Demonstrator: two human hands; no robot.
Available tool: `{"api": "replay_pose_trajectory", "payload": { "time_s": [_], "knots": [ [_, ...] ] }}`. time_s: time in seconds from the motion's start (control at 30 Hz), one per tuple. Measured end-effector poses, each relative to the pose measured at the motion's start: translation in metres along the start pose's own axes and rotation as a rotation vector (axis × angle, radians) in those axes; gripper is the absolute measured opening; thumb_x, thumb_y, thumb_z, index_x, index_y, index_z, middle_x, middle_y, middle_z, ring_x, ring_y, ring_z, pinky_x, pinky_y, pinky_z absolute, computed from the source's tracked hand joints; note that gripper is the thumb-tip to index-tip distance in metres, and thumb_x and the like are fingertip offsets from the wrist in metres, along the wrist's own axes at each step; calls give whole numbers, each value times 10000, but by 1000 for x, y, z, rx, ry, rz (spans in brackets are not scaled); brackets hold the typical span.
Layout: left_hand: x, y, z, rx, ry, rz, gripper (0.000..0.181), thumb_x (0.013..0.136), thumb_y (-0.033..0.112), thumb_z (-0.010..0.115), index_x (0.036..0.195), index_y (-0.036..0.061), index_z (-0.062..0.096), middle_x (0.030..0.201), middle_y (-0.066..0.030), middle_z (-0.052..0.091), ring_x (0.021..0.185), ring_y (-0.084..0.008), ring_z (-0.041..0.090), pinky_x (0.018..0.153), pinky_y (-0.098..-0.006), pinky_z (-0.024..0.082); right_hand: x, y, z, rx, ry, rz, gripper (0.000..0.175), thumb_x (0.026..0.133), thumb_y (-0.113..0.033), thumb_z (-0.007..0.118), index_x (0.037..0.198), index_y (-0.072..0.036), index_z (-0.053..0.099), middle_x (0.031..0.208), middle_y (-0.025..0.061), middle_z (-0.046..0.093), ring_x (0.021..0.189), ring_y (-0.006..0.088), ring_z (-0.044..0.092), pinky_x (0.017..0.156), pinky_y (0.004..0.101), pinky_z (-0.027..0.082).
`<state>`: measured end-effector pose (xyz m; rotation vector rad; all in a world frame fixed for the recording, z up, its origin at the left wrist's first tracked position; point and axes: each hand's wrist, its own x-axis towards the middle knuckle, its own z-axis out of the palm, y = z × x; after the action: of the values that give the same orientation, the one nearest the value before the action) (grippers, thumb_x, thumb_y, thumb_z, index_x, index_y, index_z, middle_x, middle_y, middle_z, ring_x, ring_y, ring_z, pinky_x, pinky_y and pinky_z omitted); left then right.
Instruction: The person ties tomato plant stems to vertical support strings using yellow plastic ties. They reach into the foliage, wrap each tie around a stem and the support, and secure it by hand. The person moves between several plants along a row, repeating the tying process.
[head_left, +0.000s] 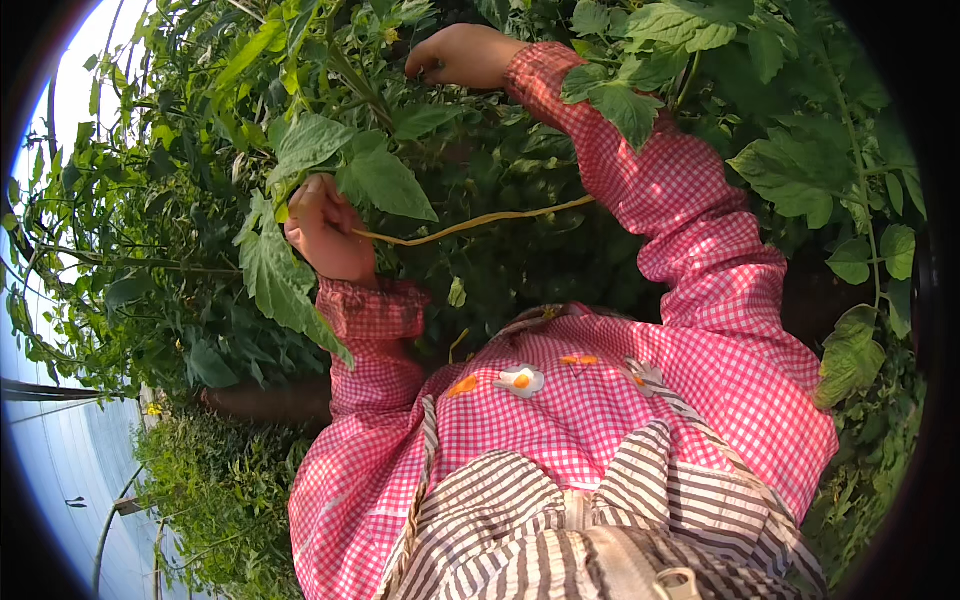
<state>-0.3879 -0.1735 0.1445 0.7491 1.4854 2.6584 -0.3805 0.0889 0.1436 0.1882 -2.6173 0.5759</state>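
My left hand (326, 229) is closed on one end of a yellow cord (487, 219), beside broad leaves of a tomato-like plant. From there the cord sags and runs to the right until it passes out of sight by my right sleeve (611, 150). Farther up, my right hand (465, 58) reaches among the foliage with its fingers curled, close to a thick green stem (360, 86). Its fingertips are partly hidden, so whether they hold anything does not show. A large leaf (386, 176) hangs just beside my left hand.
Dense foliage (172, 165) rises on the left, and a leafy stem (862, 172) stands on the right. A leaf cluster (622, 97) overlaps my right sleeve. Pale sheeting (67, 450) with thin curved poles lies along the left edge. Low plants (217, 480) grow below it.
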Motion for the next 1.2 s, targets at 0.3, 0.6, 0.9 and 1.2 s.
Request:
{"api": "replay_pose_trajectory", "payload": {
  "time_s": [0.3,0.6,0.9,1.2],
  "knots": [
    [2,1,-8,67,40,-26,327,831,83,565,547,62,406,600,-33,440,450,-59,300,404,-199,233,1,-14,5,-255,-175,-7,318,865,-118,497,1151,-151,632,963,122,663,883,288,634,774,429,498],
    [-1,1,-10,60,40,-19,339,845,74,555,544,42,402,610,-61,454,503,-73,344,417,-197,250,8,-3,2,-172,-203,-44,326,850,-127,532,1162,-155,622,996,106,666,919,292,631,810,423,496],
    [2,1,-22,42,-110,-37,244,875,99,562,650,17,514,652,-30,501,539,-72,409,440,-201,309,16,-20,-6,-281,-313,1,294,792,-173,581,1076,-166,654,902,87,673,815,287,648,715,417,516],
    [8,-12,47,597,-521,-247,296,954,138,482,1213,-2,515,1121,-72,609,859,-83,547,700,-233,463,30,-2,5,-108,-259,82,256,785,-233,592,970,-95,702,959,114,688,863,284,661,732,412,518]
  ]
}}
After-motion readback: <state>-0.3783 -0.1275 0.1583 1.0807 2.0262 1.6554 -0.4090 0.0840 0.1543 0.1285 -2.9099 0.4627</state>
